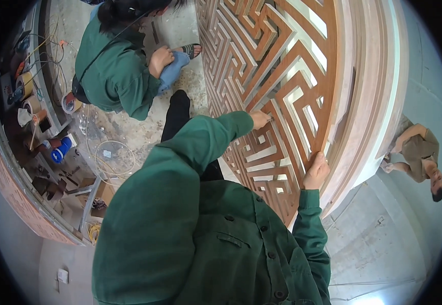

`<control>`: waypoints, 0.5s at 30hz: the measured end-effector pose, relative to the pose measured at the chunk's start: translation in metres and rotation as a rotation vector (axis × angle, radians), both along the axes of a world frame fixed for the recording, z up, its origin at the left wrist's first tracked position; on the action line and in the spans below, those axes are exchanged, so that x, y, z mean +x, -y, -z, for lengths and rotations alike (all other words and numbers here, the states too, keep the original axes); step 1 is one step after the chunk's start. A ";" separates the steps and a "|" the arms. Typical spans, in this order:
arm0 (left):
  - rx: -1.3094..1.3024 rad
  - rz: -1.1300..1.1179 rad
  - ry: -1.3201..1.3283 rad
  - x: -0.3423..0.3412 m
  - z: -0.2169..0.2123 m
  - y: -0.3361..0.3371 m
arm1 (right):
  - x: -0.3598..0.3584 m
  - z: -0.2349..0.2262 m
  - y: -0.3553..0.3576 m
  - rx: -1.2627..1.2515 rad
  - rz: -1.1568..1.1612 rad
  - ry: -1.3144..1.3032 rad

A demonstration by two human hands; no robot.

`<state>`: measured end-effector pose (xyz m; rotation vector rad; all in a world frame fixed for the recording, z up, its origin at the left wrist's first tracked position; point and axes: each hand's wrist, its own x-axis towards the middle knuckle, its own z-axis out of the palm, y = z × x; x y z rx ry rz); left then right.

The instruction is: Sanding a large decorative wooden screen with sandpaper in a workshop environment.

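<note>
A large wooden lattice panel (pixel 282 66) with a brown geometric fretwork and a curved pale frame (pixel 378 91) stands in front of me. My left hand (pixel 259 119) reaches out in a green sleeve to one of the lattice bars. Its fingers are pinched shut on something small and thin at the bar, too small to identify. My right hand (pixel 316 171) grips the edge of a lattice bar lower on the panel, close to the frame.
A co-worker in a green jacket (pixel 114 66) crouches on the dusty floor at the upper left, beside the panel. Another person (pixel 420 152) crouches beyond the frame at the right. A cluttered bench (pixel 33 112) with tape rolls and cables runs along the left. A coiled cable (pixel 112 155) lies on the floor.
</note>
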<state>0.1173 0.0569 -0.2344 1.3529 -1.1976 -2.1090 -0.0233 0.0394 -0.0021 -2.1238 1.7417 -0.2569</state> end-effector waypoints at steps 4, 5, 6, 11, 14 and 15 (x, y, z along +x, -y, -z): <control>-0.139 0.169 0.092 -0.008 0.031 -0.009 | 0.004 0.007 0.002 0.027 -0.027 -0.014; -0.124 0.008 0.042 -0.011 0.033 -0.014 | 0.005 0.008 0.002 0.025 -0.030 -0.013; -0.110 -0.149 -0.007 -0.012 0.031 -0.019 | 0.005 0.008 0.002 0.025 -0.021 -0.006; -0.083 -0.143 0.000 0.000 -0.001 -0.018 | -0.002 0.003 0.001 0.013 0.029 -0.004; -0.077 -0.162 -0.013 -0.007 0.015 -0.020 | 0.007 0.003 -0.001 0.001 0.004 -0.019; -0.071 -0.172 -0.018 -0.010 0.021 -0.022 | 0.007 0.004 -0.001 0.006 0.001 -0.018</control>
